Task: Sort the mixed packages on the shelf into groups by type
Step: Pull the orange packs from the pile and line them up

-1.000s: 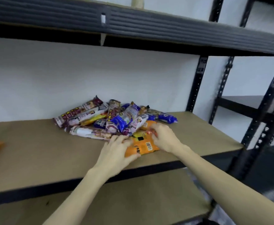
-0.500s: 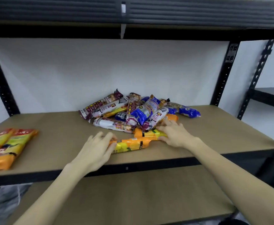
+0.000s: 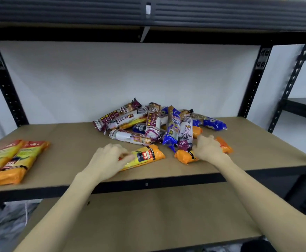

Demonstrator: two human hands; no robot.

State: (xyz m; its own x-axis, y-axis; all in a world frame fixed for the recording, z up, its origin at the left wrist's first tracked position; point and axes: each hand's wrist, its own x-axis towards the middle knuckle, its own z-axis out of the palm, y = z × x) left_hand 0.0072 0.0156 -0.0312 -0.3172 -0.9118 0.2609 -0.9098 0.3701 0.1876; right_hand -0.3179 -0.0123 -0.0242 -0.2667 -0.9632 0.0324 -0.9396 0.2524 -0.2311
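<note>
A glossy orange-yellow roll (image 3: 145, 155) was gripped by the curled left hand (image 3: 108, 159); a crinkly orange pack (image 3: 184, 156) was covered by the right hand (image 3: 207, 149), its grasp unclear. Beyond both hands, the mixed pile (image 3: 154, 122) lay on the matte brown shelf (image 3: 257, 142).

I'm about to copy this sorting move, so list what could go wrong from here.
1. The right hand is on an orange package tucked under the mixed pile; pulling it may drag the purple and blue packs along.
2. The left hand covers only one end of its orange-yellow package, so it may slip.
</note>
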